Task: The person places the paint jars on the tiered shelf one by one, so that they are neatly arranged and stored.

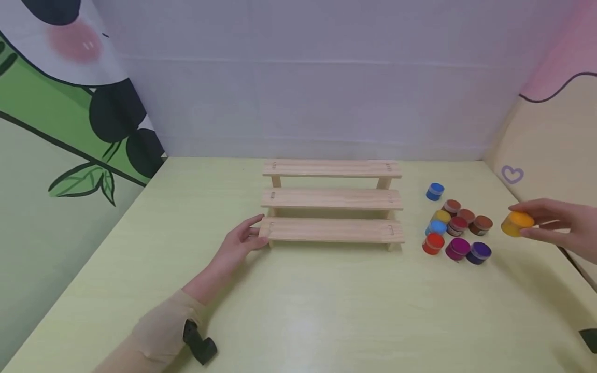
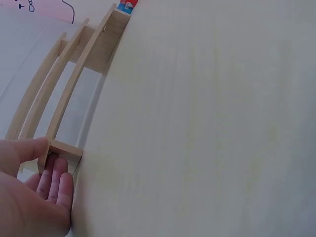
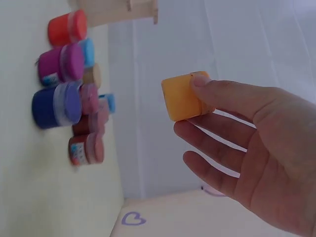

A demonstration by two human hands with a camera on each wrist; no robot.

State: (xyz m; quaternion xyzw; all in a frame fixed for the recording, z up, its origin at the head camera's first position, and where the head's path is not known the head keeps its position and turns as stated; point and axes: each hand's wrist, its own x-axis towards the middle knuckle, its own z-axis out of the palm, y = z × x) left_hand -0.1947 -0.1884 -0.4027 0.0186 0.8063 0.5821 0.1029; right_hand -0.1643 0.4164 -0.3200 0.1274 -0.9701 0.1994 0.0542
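A three-step wooden display rack [image 1: 332, 199] stands at the middle of the table. At the left end of its lowest board, my left hand [image 1: 240, 242] pinches the wood; the left wrist view has the thumb on one face of the board [image 2: 74, 98] and the fingers curled behind it. Off to the right, my right hand [image 1: 566, 225] holds a yellow-orange paint jar [image 1: 517, 224] between thumb and fingers, raised above the table. In the right wrist view the thumb lies on one end of that jar [image 3: 180, 96], while the lower fingers are spread away from it.
Right of the rack several small paint jars cluster on the table, among them a red jar [image 1: 433, 243], a purple jar [image 1: 457, 248], a dark blue jar [image 1: 478, 253] and a brown jar [image 1: 481, 225]. A blue jar [image 1: 435, 191] sits apart behind them. Printed cloth walls enclose the table.
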